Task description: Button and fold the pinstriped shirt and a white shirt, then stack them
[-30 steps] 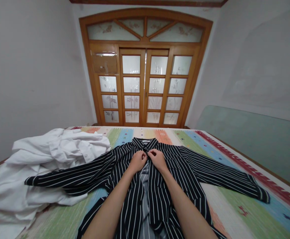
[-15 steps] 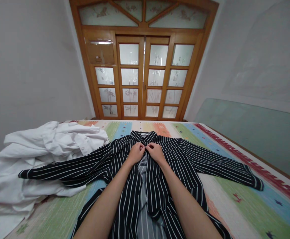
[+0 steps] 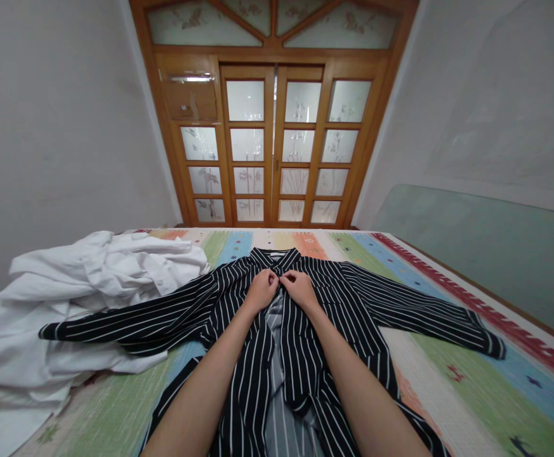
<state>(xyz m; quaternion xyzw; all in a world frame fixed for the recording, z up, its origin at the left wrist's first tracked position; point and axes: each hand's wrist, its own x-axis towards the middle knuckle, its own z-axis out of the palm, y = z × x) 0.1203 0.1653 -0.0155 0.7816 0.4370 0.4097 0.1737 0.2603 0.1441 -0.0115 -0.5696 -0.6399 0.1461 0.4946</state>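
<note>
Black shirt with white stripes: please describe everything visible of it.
The black, white-striped, long-sleeved shirt, seemingly thin cloth, lies front up, sleeves spread, collar at the far end. Below the left hand and right hand, which pinch it at the front, it gapes, showing a grey striped inside. One sleeve overlaps a crumpled white cloth heap; underneath is a multicoloured striped fabric cover.

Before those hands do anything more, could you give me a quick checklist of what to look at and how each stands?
1. Left hand and right hand on the shirt: ok, both pinching near the collar.
2. Shirt lying front up, sleeves spread: ok.
3. Shirt closed below the hands: not ok, it gapes.
4. Button at the fingertips: cannot tell, too small and covered.
5. White cloth clear of the shirt: not ok, a sleeve lies over it.
</note>
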